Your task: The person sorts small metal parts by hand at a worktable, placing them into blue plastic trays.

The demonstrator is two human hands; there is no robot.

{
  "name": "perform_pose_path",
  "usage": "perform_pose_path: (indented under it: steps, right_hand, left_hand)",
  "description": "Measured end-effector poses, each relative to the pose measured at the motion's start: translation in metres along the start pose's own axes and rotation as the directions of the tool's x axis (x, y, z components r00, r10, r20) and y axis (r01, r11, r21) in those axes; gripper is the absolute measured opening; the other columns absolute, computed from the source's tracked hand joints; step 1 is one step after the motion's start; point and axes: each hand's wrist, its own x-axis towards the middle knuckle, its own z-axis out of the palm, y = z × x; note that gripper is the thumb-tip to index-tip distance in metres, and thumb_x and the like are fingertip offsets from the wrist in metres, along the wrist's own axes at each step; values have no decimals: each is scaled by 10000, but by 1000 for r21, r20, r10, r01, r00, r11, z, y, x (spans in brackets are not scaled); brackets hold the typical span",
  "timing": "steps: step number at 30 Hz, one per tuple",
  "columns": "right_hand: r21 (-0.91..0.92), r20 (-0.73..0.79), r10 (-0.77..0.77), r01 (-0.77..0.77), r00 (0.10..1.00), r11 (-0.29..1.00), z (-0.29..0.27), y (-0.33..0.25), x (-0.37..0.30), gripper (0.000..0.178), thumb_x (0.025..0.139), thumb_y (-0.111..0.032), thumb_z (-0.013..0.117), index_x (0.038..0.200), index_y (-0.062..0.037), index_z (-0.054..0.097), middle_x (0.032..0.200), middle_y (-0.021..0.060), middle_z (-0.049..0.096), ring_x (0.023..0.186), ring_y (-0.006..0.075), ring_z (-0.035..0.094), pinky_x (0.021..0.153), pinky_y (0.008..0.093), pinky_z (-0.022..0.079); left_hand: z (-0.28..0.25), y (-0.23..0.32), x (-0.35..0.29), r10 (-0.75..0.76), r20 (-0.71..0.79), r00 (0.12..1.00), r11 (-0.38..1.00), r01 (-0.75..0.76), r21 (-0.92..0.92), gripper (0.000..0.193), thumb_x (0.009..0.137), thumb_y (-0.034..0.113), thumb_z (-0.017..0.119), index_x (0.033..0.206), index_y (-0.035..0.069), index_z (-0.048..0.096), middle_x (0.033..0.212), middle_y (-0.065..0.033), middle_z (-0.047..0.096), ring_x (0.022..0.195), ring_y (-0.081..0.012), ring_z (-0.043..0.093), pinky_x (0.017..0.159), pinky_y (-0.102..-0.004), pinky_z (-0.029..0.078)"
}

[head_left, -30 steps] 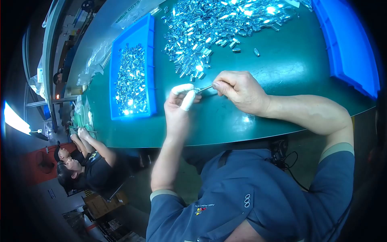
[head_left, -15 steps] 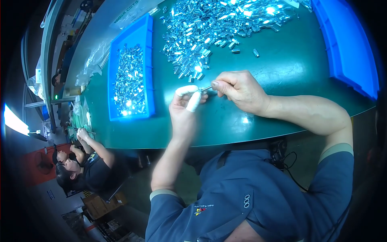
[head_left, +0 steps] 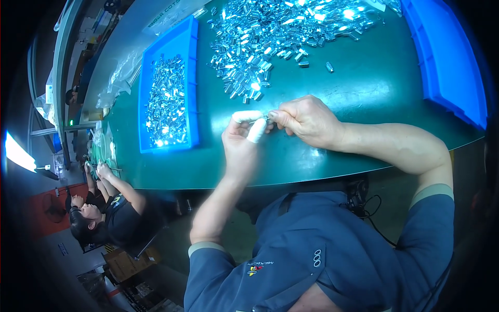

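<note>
Slim silvery metal piece (head_left: pixel 267 118): held between the two hands, over the near part of a smooth dark green tabletop (head_left: pixel 358 106). Mostly covered by fingers; whether one part or two joined cannot be told.

Left hand (head_left: pixel 240 141): thumb and forefinger closed on the piece from the left, both in white finger coverings (head_left: pixel 248 116), probably worn for grip or protection.

Right hand (head_left: pixel 309 124): bare; thumb and bent forefinger pinched on the piece from the right, tips almost meeting the left ones. Such a close, opposed hold likely keeps so small an item steady.

Heap of short shiny metal parts (head_left: pixel 241 67): loose, spread beyond the hands, apparently placed within easy reach. Two strays, a single metal part (head_left: pixel 329 67) and a second metal part (head_left: pixel 303 64), lie just off its near edge.

Blue rectangular plastic tray (head_left: pixel 193 99): left of the left hand, holding many similar parts; its walls presumably stop them scattering.

Larger-looking blue plastic bin (head_left: pixel 442 52): far right, well apart from both hands.
</note>
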Motion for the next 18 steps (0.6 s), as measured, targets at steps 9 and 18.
perform_pose_path:
  steps: [9, 18]
  right_hand:
    - [214, 49, 164, -171, 985, 962, -11, -9, 0, 440, 1101, -347, 568, 845, -19, 707, 669, 53, 673, 592, 108, 640, 541, 287, 495]
    - [154, 47, 122, -128, 991, 980, -9, -10, -1, 389, 1078, -307, 587, 837, -27, 709, 707, 83, 708, 629, 175, 690, 612, 340, 534]
  left_hand:
    - [-89, 34, 35, 351, -101, 931, 849, -271, 453, 133, 984, 37, 718, 1111, 32, 682, 1070, -76, 735, 990, -146, 689, 902, -318, 550]
    - [-79, 38, 76, 488, 186, 853, 305, -367, 879, 242, 877, 108, 825, 1090, 34, 735, 1045, -139, 733, 1002, -302, 702, 887, -394, 552]
